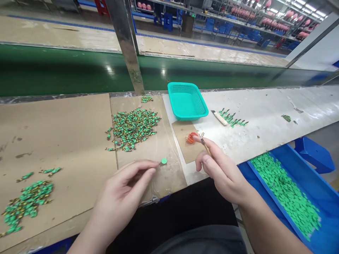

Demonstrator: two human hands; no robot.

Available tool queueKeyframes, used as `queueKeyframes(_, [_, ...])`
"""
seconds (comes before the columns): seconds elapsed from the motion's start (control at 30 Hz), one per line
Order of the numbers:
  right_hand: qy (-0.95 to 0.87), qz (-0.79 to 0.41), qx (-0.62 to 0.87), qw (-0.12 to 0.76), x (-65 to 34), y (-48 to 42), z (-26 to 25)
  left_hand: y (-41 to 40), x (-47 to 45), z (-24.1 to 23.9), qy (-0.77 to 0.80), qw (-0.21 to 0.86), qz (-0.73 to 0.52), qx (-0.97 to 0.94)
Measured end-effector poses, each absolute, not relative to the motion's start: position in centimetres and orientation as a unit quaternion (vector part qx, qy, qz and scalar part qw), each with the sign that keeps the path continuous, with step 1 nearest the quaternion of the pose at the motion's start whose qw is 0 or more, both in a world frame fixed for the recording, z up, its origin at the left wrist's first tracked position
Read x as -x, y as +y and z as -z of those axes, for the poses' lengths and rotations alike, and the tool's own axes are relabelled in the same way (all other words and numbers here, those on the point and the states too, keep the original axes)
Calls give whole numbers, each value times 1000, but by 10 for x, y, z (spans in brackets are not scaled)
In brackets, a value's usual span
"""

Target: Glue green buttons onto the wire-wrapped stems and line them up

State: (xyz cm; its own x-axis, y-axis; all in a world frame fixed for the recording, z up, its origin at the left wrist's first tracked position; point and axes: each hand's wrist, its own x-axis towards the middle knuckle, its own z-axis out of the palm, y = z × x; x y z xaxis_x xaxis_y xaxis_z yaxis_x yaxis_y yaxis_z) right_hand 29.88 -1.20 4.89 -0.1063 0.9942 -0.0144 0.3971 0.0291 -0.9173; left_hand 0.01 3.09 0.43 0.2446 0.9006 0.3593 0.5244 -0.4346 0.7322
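My left hand (pixel 124 194) rests on the cardboard-covered bench with its fingers stretched out, the fingertips just left of a single small green disc (pixel 164 161). My right hand (pixel 221 169) is closed round a thin brush-like stick (pixel 203 141), whose tip points at a small orange-red cap (pixel 191 137) on a cardboard scrap. A large pile of green and gold parts (pixel 134 127) lies beyond my left hand.
A teal mesh basket (pixel 186 100) stands behind the scrap. A second stick (pixel 219 118) and a row of green parts (pixel 234 120) lie to its right. A blue bin (pixel 315 183) of green discs sits low right. Another green-gold pile (pixel 26 203) is at left. A steel post (pixel 127 46) rises behind.
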Motion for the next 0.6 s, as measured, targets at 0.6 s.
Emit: queueKeyframes(0.6, [-553,-420,551,463,-325,-10,-34,32,-26,-5,375,156,-348,-845])
